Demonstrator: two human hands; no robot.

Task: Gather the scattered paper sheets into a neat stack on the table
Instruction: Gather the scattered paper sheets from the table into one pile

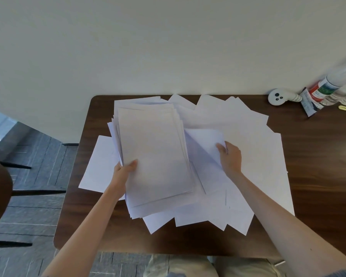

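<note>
where stack [156,154] covers loose sheets [248,156], left hand [126,170] fingers hidden.

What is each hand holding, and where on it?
Left hand grips the gathered stack at its near-left edge; right hand lifts a single sheet by its corner.

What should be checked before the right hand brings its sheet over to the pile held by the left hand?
1. Left hand has a grip on the gathered pile: ok, thumb on top at its near left edge.
2. Right hand has a grip on the lifted sheet: ok, one corner is raised.
3. Only one sheet is lifted: cannot tell.
4. Pile edges are aligned: not ok, they fan out at the left and bottom.
5. Loose sheets are all gathered: not ok, many still cover the table.
6. Bottles are clear of the papers: ok, far right corner.
</note>
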